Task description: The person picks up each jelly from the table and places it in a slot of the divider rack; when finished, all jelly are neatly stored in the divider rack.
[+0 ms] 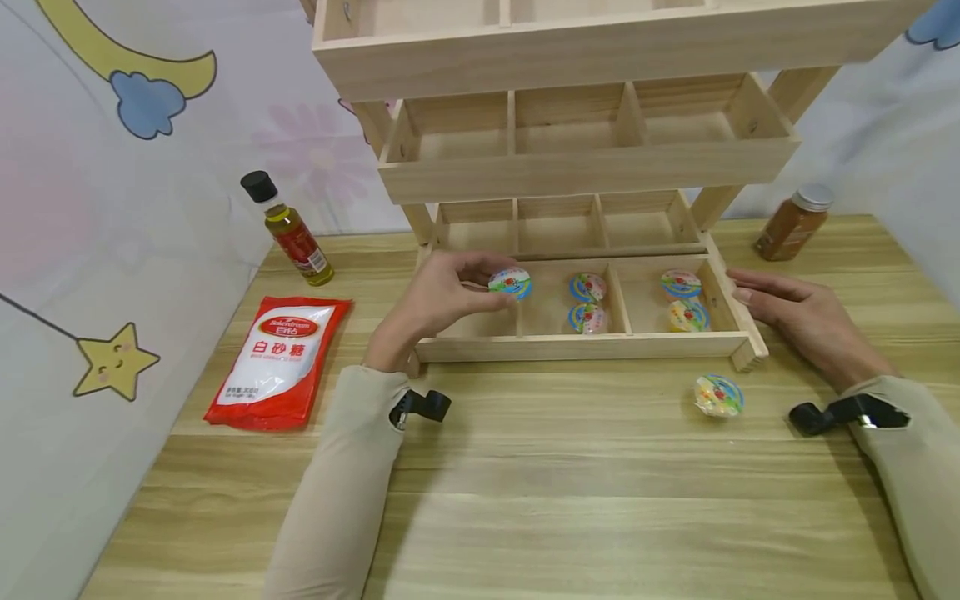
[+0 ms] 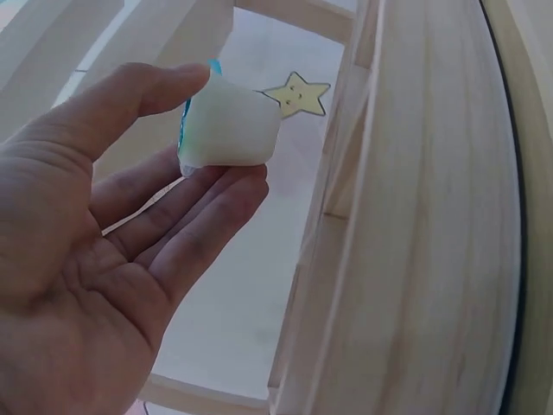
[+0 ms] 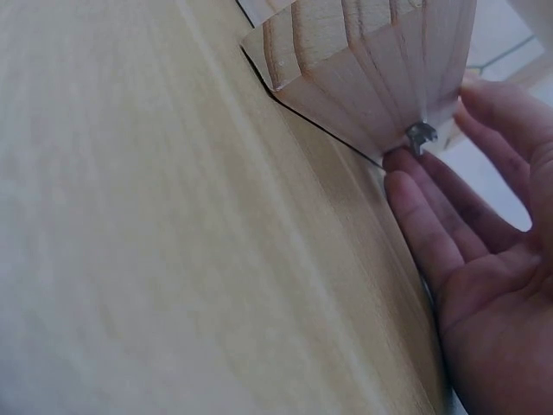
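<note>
My left hand pinches a jelly cup between thumb and fingers, over the left part of the wooden rack's bottom tray. In the left wrist view the cup shows a whitish body and a blue-edged lid. Two jelly cups lie in the tray's middle compartment, a pink one in front. Two more are in the right compartment, a yellow one in front. My right hand rests its fingertips against the rack's right side, near a metal bolt.
Another jelly cup lies on the table before the rack. At the left are a sugar bag and an oil bottle. A brown jar stands behind my right hand. Upper trays overhang the bottom one.
</note>
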Demonstrator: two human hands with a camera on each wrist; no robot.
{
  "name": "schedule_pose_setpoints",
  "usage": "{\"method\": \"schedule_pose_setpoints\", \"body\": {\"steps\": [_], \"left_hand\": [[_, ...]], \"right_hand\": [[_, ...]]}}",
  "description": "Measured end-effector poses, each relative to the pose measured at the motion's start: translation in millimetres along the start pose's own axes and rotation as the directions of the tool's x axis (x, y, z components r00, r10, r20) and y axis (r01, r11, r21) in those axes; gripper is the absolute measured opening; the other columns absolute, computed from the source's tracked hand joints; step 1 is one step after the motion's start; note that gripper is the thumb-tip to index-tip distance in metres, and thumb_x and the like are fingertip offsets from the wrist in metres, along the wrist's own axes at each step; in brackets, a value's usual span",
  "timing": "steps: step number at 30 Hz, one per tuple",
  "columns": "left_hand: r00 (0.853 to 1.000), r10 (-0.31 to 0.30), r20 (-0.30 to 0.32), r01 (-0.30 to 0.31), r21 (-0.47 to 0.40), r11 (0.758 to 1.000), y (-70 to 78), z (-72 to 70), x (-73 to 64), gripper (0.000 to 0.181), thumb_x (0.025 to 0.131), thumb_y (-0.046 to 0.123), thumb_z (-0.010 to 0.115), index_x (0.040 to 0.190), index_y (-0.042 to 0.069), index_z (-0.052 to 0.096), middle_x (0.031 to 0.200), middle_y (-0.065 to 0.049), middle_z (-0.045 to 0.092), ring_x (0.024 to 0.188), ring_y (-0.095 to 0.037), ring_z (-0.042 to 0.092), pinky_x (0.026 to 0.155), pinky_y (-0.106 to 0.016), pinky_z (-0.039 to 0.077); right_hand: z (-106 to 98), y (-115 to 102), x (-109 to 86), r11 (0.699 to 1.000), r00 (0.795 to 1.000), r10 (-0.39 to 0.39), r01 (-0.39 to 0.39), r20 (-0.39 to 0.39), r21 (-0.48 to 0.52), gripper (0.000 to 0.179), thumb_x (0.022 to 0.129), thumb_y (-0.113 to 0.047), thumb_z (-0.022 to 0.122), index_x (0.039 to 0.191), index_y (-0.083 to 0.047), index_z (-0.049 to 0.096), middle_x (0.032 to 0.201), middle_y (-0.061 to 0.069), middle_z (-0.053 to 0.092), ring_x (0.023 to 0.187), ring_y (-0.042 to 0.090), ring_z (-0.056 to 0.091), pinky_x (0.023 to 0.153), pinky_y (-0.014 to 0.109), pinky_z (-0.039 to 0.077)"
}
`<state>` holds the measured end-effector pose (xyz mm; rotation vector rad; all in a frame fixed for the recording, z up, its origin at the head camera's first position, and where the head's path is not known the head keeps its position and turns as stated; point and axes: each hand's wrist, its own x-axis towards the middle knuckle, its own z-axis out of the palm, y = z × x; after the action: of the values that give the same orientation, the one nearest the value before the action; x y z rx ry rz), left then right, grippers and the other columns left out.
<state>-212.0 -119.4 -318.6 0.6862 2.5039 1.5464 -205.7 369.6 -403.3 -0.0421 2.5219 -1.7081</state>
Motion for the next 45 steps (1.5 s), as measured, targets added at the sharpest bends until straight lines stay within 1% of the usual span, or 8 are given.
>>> {"method": "schedule_pose_setpoints", "body": {"steps": [6, 14, 16, 24, 27, 32, 39, 45], "left_hand": [[0.998, -0.041, -0.051, 0.042, 0.023, 0.999, -10.5, -2.1, 1.1, 0.045, 0.09, 0.016, 0.084, 0.131, 0.002, 0.073, 0.115, -0.009, 0.075, 0.102, -0.025, 0.071, 0.088, -0.036, 0.059], [0.985, -0.116, -0.131, 0.124, 0.06, 0.99, -22.5, -2.3, 4.6, 0.046, 0.092, 0.019, 0.085, 0.133, 0.002, 0.072, 0.12, -0.011, 0.074, 0.107, -0.024, 0.072, 0.089, -0.037, 0.06], [0.981, -0.123, -0.148, 0.134, 0.069, 0.989, -25.1, -1.8, 5.7, 0.046, 0.092, 0.019, 0.086, 0.132, 0.002, 0.072, 0.119, -0.012, 0.075, 0.106, -0.024, 0.072, 0.089, -0.037, 0.06], [0.973, -0.111, -0.203, 0.135, 0.105, 0.985, -32.8, 5.8, 10.1, 0.045, 0.09, 0.014, 0.087, 0.129, -0.002, 0.072, 0.114, -0.015, 0.075, 0.1, -0.026, 0.073, 0.085, -0.034, 0.059], [0.968, -0.126, -0.216, 0.151, 0.102, 0.983, -35.6, 8.8, 11.2, 0.046, 0.09, 0.014, 0.087, 0.13, -0.002, 0.071, 0.114, -0.015, 0.075, 0.101, -0.026, 0.072, 0.085, -0.034, 0.058], [0.963, -0.141, -0.23, 0.173, 0.128, 0.976, -40.5, 11.8, 13.4, 0.044, 0.09, 0.016, 0.087, 0.128, -0.001, 0.072, 0.115, -0.014, 0.075, 0.101, -0.026, 0.072, 0.086, -0.036, 0.059], [0.963, -0.149, -0.225, 0.186, 0.156, 0.97, -45.6, 13.6, 15.0, 0.041, 0.091, 0.018, 0.086, 0.126, 0.001, 0.073, 0.116, -0.013, 0.074, 0.102, -0.025, 0.072, 0.086, -0.037, 0.059], [0.965, -0.16, -0.209, 0.195, 0.157, 0.968, -44.6, 15.5, 15.4, 0.041, 0.09, 0.015, 0.087, 0.125, 0.001, 0.073, 0.113, -0.014, 0.075, 0.102, -0.026, 0.072, 0.086, -0.037, 0.058]], "right_hand": [[-1, -1, -0.6, 1.0, 1.0, -0.017, 0.017, -0.001, 0.006, 0.05, 0.107, -0.029, 0.069, 0.154, -0.015, 0.059, 0.134, -0.026, 0.065, 0.117, -0.011, 0.06, 0.091, 0.01, 0.051], [2, -1, -0.2, 1.0, 1.0, -0.007, 0.007, -0.012, 0.009, 0.051, 0.106, -0.031, 0.069, 0.154, -0.016, 0.059, 0.134, -0.026, 0.065, 0.116, -0.011, 0.06, 0.091, 0.011, 0.052], [2, -1, 0.3, 1.0, 1.0, -0.008, 0.008, -0.012, 0.007, 0.051, 0.106, -0.031, 0.069, 0.154, -0.016, 0.059, 0.134, -0.026, 0.065, 0.116, -0.011, 0.06, 0.091, 0.011, 0.052], [0, 1, -0.2, 1.0, 1.0, -0.002, 0.002, -0.008, -0.007, 0.051, 0.106, -0.032, 0.069, 0.154, -0.016, 0.059, 0.134, -0.026, 0.064, 0.117, -0.011, 0.059, 0.09, 0.01, 0.051], [0, 0, -0.4, 1.0, 1.0, -0.003, 0.003, -0.009, -0.015, 0.051, 0.106, -0.032, 0.069, 0.154, -0.017, 0.059, 0.134, -0.027, 0.064, 0.117, -0.011, 0.059, 0.09, 0.01, 0.051], [0, -1, -0.5, 1.0, 1.0, -0.005, 0.005, -0.008, -0.026, 0.051, 0.107, -0.032, 0.068, 0.154, -0.016, 0.059, 0.134, -0.027, 0.065, 0.118, -0.012, 0.058, 0.091, 0.009, 0.049], [-1, -2, -1.3, 0.999, 1.0, 0.008, -0.009, -0.01, -0.054, 0.052, 0.106, -0.035, 0.068, 0.155, -0.019, 0.059, 0.136, -0.027, 0.063, 0.121, -0.011, 0.055, 0.092, 0.008, 0.046], [-1, -3, -1.5, 0.998, 1.0, 0.011, -0.012, -0.007, -0.055, 0.052, 0.106, -0.036, 0.068, 0.155, -0.019, 0.058, 0.137, -0.026, 0.063, 0.12, -0.012, 0.055, 0.092, 0.008, 0.046]]}}
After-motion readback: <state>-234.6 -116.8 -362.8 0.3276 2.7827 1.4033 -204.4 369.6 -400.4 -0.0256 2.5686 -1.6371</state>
